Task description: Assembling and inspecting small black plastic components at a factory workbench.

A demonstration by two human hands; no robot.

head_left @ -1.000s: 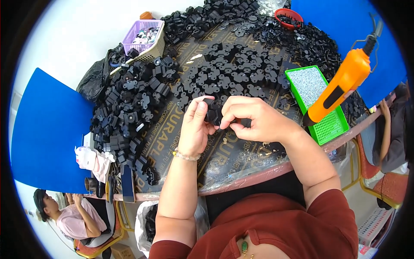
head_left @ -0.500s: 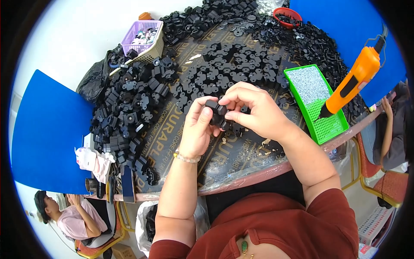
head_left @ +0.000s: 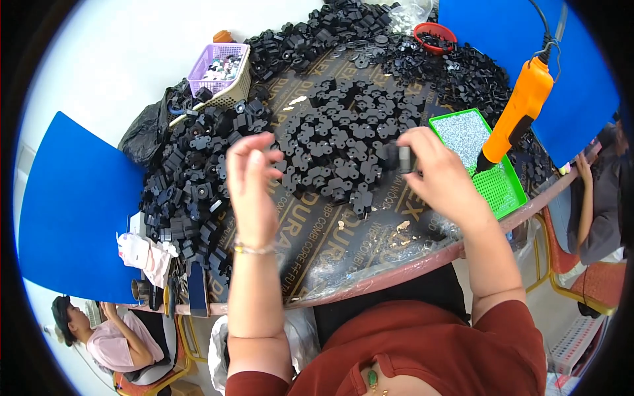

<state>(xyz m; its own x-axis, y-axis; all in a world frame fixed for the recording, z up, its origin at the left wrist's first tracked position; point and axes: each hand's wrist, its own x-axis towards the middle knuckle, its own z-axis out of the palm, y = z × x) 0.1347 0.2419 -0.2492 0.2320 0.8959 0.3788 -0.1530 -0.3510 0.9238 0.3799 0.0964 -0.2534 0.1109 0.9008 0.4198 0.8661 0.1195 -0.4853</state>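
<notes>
My right hand [head_left: 441, 177] pinches a small black plastic part [head_left: 404, 159] between thumb and fingers, at the right side of the middle group of black parts. Motion blurs the part's outline. To the left, my left hand [head_left: 253, 198] is raised with its fingers apart and nothing in them, beside a heap of loose black plastic housings [head_left: 188, 178]. Between the two hands lie many flat-topped black parts [head_left: 343, 132], set close together on the dark printed table board [head_left: 317, 247]. An orange electric screwdriver [head_left: 518, 105] hangs on its cord right of my right hand.
Below the screwdriver tip lies a green tray [head_left: 520, 206] with small silvery pieces. A red bowl [head_left: 432, 46] of black bits and a purple basket [head_left: 200, 74] stand at the back. Blue panels [head_left: 79, 204] flank the table. Other people sit at left and right.
My hands have parted: the left has let go and moved left, while the right has carried the black part to the right. The screwdriver has shifted slightly left in the view.
</notes>
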